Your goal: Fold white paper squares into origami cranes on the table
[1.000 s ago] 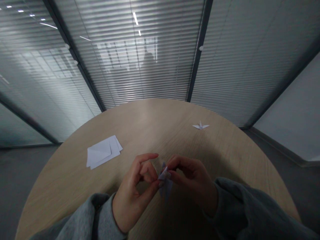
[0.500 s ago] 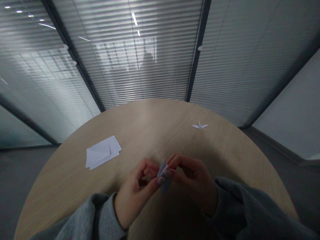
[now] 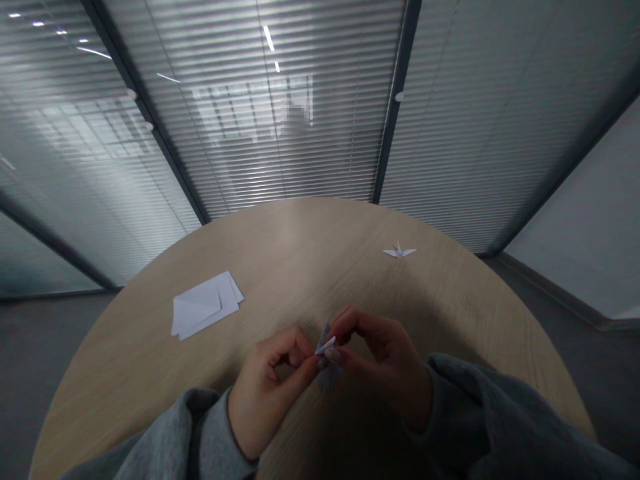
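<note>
A small piece of folded white paper (image 3: 327, 346) is held between my two hands, above the near part of the table. My left hand (image 3: 275, 380) pinches its left side between thumb and fingers. On the other side my right hand (image 3: 383, 357) grips the paper with thumb and forefinger. One narrow flap points up between the fingertips, and a shaded part hangs below the thumbs. The fingers hide much of the folded shape.
A round wooden table (image 3: 300, 253) spreads out before me. Several loose sheets of white paper (image 3: 205, 307) lie at the left. An origami crane (image 3: 399, 251) with spread wings stands at the far right. Glass panels with blinds (image 3: 300, 160) rise behind the table.
My left fingers have closed in more and sit slightly lower. The folded paper has tilted between the fingertips, with its flap turned toward the right. The sheets and the crane stay put.
</note>
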